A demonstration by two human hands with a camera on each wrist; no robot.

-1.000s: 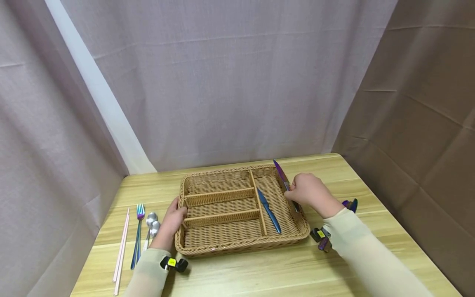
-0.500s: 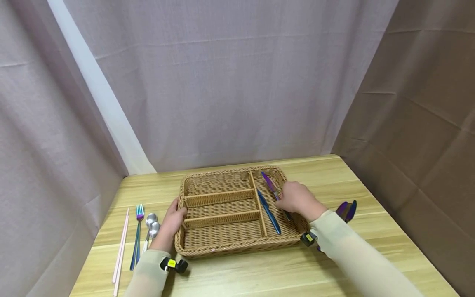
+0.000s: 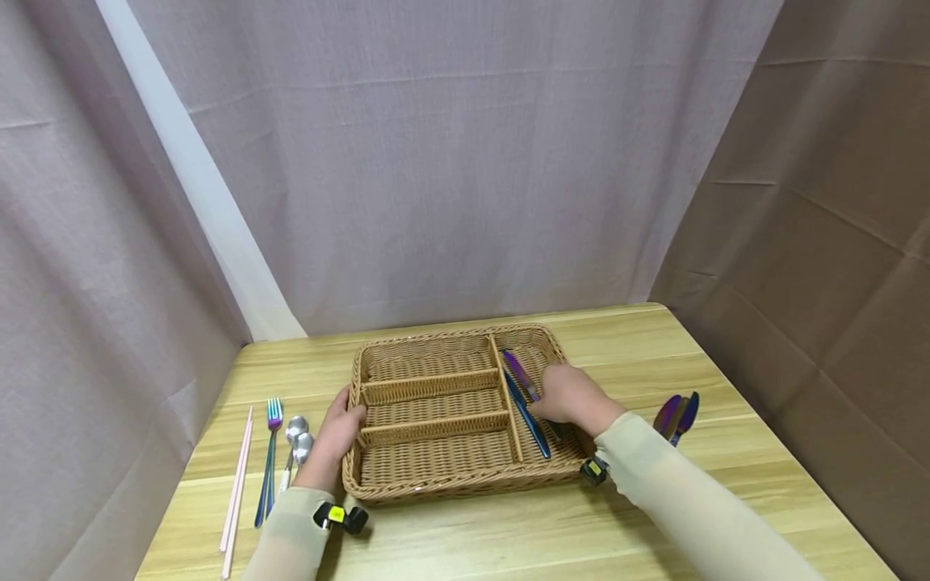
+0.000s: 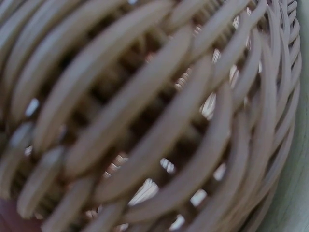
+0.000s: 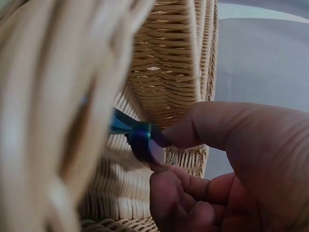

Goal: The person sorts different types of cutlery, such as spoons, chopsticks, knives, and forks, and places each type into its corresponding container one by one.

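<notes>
A wicker cutlery tray point(image 3: 465, 484) with several compartments lies on the table. My left hand point(image 3: 336, 432) grips its left rim, thumb inside; woven wicker point(image 4: 145, 111) fills the left wrist view. Over the tray's right compartment, my right hand point(image 3: 574, 395) pinches a purple table knife point(image 3: 519, 370) between thumb and fingers. Its blade points to the far left and its handle is partly covered by the hand. In the right wrist view the rounded handle end point(image 5: 145, 144) shows at the fingertips. A blue table knife point(image 3: 530, 420) lies in that compartment, along the divider.
Left of the tray lie pink chopsticks point(image 3: 236, 492), forks point(image 3: 273, 436) with iridescent tines and silver spoons point(image 3: 296, 429). On the right, several dark purple and blue spoons point(image 3: 676, 415) lie partly behind the right sleeve. Curtains stand behind the table point(image 3: 465, 541) and at both sides.
My right hand has carried the purple knife left and down from the tray's right rim into the right compartment, beside the blue knife. The left hand has stayed on the rim.
</notes>
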